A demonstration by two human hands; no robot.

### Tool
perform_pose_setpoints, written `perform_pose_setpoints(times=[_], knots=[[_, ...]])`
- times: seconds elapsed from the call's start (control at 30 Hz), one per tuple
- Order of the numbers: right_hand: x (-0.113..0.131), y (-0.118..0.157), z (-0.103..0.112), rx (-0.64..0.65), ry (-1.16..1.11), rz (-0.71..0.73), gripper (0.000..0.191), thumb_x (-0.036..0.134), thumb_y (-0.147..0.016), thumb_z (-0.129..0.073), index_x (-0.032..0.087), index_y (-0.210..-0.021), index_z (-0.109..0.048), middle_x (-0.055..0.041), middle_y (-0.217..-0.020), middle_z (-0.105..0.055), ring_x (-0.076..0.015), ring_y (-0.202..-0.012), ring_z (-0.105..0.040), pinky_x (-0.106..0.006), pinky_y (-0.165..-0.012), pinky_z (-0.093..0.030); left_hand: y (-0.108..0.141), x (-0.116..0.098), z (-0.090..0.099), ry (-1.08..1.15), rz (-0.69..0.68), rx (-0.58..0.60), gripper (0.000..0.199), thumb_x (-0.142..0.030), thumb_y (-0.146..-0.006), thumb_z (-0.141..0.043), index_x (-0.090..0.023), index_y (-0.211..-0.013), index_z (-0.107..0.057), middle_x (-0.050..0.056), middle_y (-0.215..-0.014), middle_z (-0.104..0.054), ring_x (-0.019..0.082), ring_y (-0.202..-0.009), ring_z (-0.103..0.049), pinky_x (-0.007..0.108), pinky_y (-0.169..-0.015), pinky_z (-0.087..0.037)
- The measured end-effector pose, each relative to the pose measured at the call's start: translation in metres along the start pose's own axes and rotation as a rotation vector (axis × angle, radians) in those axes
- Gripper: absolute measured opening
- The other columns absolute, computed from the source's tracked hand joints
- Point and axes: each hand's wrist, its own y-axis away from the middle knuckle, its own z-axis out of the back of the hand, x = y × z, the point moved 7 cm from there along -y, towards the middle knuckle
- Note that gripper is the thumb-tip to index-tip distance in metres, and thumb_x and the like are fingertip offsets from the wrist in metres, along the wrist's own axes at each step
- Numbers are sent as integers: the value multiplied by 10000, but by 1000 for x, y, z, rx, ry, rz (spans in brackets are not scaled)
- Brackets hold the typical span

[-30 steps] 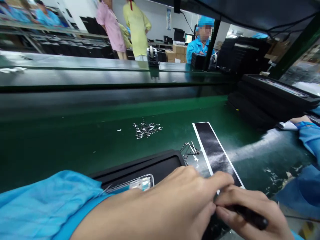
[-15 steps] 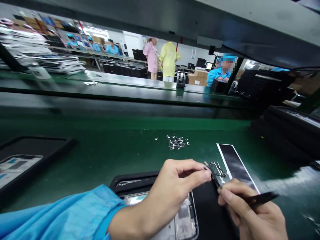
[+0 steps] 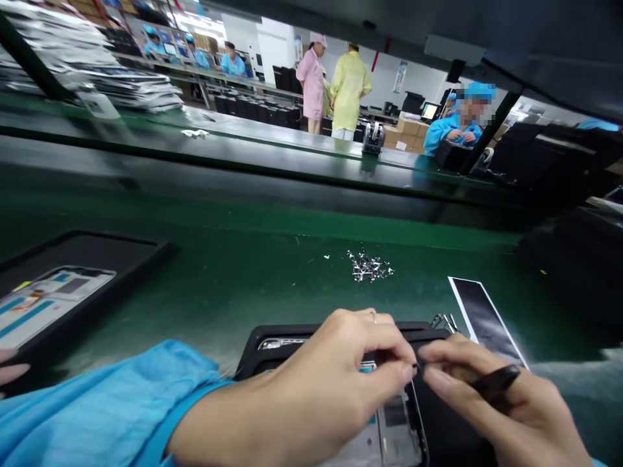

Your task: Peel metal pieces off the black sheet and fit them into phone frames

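My left hand (image 3: 360,370) is closed in a pinch, thumb against forefinger, with a tiny black part (image 3: 415,366) just showing at the tips. Beside it, my right hand (image 3: 491,389) grips black tweezers (image 3: 499,381); their points are hidden by the fingers. Both sets of fingertips are close together. Under the hands lies a metal device frame (image 3: 389,441) in a black foam tray (image 3: 452,418), partly covered by my left hand and forearm. Several small dark, thin parts (image 3: 442,321) lie just behind my right hand.
A heap of small black and white bits (image 3: 370,266) lies on the green bench (image 3: 233,279). At right is a white-edged black strip (image 3: 487,318). Another tray (image 3: 121,250) with a device frame stands left, near another person's fingers (image 3: 12,373). A dark shelf (image 3: 316,172) runs behind.
My hands have come closer together and now sit over the tray's right part. The tweezers' points no longer show. The view has shifted, and another person's fingers appear at the left edge.
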Motion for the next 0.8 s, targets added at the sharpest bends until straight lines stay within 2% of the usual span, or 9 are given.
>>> perform_pose_setpoints(times=[0.07,0.13,0.27,0.43,0.57,0.7,0.8], knots=[[0,-3,-8,98,35,6,203,372,-833,-529,249,-710,-632,25,-637,-587,-100,-570,-551,-182,-511,-424,3,0,-3,-107,-57,6,174,-96,-819,-541,-172,-687,-624,-50,-689,-559,87,-674,-503,190,-609,-346],[1,-5,-12,120,46,19,238,348,-854,-504,233,-670,-601,27,-627,-578,-97,-575,-551,-183,-520,-425,6,-2,-3,-150,-122,-29,170,-67,-808,-560,-159,-685,-631,-41,-676,-572,89,-663,-505,186,-594,-353],[9,-7,-11,42,47,124,154,259,-840,-536,257,-694,-586,59,-649,-595,-79,-579,-570,-147,-513,-438,9,-6,1,-154,-231,-149,116,-50,-771,-609,-137,-724,-670,-36,-589,-570,93,-587,-480,195,-556,-361],[22,-7,-11,-35,135,230,114,159,-811,-564,256,-754,-581,80,-650,-591,-48,-547,-562,-86,-495,-431,18,-2,9,-176,-286,-300,113,-83,-789,-591,-136,-857,-663,-29,-632,-596,108,-601,-486,225,-590,-372],[29,-8,-18,42,228,305,94,146,-817,-553,237,-796,-568,75,-657,-590,-33,-548,-575,-57,-514,-436,19,-5,7,-260,-334,-235,147,-42,-790,-536,-139,-713,-614,-26,-656,-604,105,-619,-464,233,-611,-350],[27,-2,-17,76,390,357,87,157,-844,-511,232,-855,-554,59,-700,-603,-28,-603,-616,-24,-561,-439,11,3,9,-331,-168,-167,190,-41,-784,-533,-149,-629,-555,-39,-603,-547,106,-603,-442,242,-605,-321],[22,9,-13,-8,512,347,76,210,-880,-464,243,-871,-533,44,-760,-629,-44,-624,-630,-57,-544,-451,4,20,-1,-365,6,-26,207,-58,-810,-522,-151,-631,-564,-30,-622,-554,121,-635,-449,262,-622,-312]])
